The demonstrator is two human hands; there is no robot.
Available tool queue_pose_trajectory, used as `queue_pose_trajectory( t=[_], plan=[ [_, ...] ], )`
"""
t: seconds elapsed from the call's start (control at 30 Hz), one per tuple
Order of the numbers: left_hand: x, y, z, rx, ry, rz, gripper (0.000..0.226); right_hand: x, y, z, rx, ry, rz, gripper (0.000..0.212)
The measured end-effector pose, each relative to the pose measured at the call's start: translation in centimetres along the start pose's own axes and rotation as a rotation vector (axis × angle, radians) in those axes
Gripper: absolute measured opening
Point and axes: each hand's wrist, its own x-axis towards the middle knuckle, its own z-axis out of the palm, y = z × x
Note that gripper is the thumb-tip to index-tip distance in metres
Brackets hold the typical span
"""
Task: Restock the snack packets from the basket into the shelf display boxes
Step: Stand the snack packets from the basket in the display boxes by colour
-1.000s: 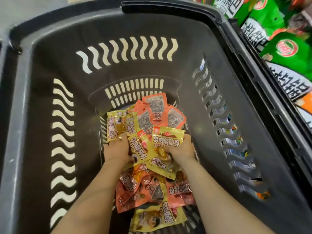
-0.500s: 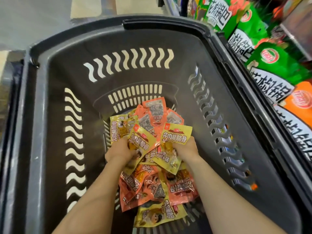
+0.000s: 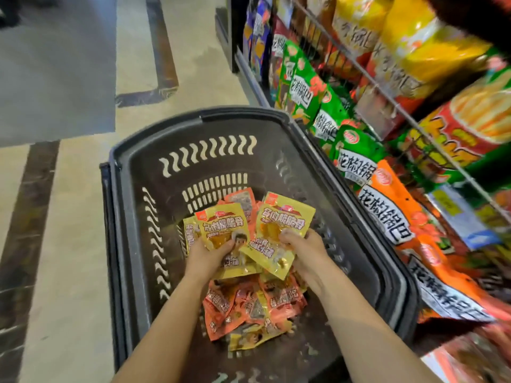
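Yellow snack packets are held fanned above the basket, fingers of left hand and right hand pinched round each bunch; slick outer packets could be shed if grip loosens during transfer to the shelf.

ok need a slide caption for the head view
Both hands, left and right, lift yellow snack packets from the basket beside stocked shelves.

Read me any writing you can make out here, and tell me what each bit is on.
"花椒锅巴": green bags and orange bags on the shelf.
"鸡肉脆脆骨", partly blurred: yellow packets in the left hand and right hand.
Orange packets in the basket: too blurred.
Upper-shelf bags: too blurred.
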Motion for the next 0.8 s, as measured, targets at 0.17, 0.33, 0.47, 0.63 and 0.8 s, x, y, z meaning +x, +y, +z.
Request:
queue_pose_trajectory(
  t=[0.17,0.33,0.47,0.63,0.8],
  plan=[
    [-5.9,2.5,-0.4,-0.08,-0.021,0.152,0.012,-5.8,-2.0,-2.0,0.141,-0.043,-0.066,0.018],
    [-11.4,4.0,0.5,-0.126,-0.069,0.265,0.015,-10.8,-2.2,-5.2,0.208,-0.002,-0.156,0.018],
    [-14.6,4.1,1.9,-0.153,-0.14,0.276,0.014,-15.1,-2.0,-8.2,0.292,0.045,-0.207,0.019],
    [-18.5,4.5,5.1,-0.198,-0.249,0.29,0.023,-19.2,-0.9,-12.7,0.377,0.13,-0.266,0.02],
    [-21.5,4.4,8.8,-0.18,-0.363,0.306,0.022,-22.0,0.6,-16.9,0.47,0.216,-0.289,0.021]
  ],
)
